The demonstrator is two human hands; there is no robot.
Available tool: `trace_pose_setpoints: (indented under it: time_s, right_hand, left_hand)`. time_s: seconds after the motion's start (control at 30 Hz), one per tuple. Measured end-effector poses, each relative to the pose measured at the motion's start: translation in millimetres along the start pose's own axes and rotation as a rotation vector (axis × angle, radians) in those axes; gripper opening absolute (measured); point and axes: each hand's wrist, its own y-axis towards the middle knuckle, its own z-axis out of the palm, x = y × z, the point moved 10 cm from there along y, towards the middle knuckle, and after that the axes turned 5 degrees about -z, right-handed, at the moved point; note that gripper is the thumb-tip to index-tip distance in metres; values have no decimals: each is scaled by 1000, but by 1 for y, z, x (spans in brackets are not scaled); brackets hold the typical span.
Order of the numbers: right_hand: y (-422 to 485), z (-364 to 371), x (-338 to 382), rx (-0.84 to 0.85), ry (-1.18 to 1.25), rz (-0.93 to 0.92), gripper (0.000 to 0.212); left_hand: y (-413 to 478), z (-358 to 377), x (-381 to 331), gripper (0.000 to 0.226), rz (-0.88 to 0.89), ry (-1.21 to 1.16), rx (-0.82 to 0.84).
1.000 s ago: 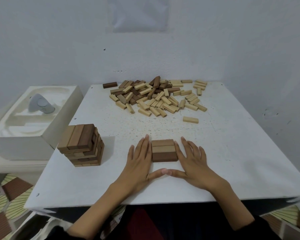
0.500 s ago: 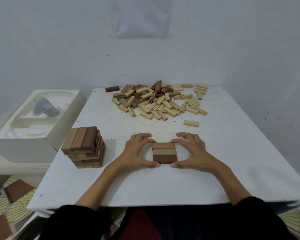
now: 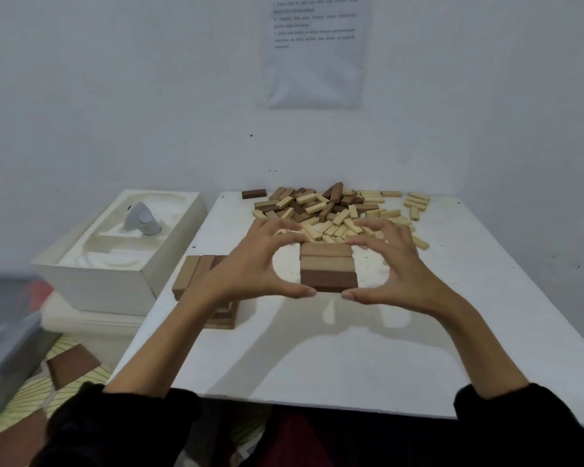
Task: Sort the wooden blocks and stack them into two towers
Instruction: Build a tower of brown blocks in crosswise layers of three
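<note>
A flat row of three brown blocks (image 3: 327, 269) is lifted above the white table (image 3: 469, 315), its shadow lying below it. My left hand (image 3: 253, 264) and my right hand (image 3: 398, 267) pinch it from both sides, thumbs at the near corners and fingers curled over the far edge. A tower of brown blocks (image 3: 196, 274) stands at the table's left edge, partly hidden behind my left forearm. A loose pile of light and dark blocks (image 3: 338, 207) lies at the far side of the table.
A white moulded box (image 3: 122, 264) with a grey device (image 3: 140, 219) in it stands left of the table. A printed sheet (image 3: 314, 52) hangs on the wall. Patterned floor shows at the lower left.
Both hands went from lying flat beside the three-block row to pinching it, and they have lifted it off the table. The camera has tilted up.
</note>
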Motion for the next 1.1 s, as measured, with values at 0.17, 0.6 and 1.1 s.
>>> trace_pose_setpoints:
  time_s: [0.17,0.6,1.1]
  right_hand:
    - [39,24,40,-71,-18,-64,76]
    - [100,131,73,148,31,-30,63]
    - [95,146,66,165,-30,4,67]
  left_hand:
    - [-13,-48,41,79,-85,3,30]
    - [-59,-75,151,99,-339,-20,147]
    - [-62,-56,164,85,-351,-91,240]
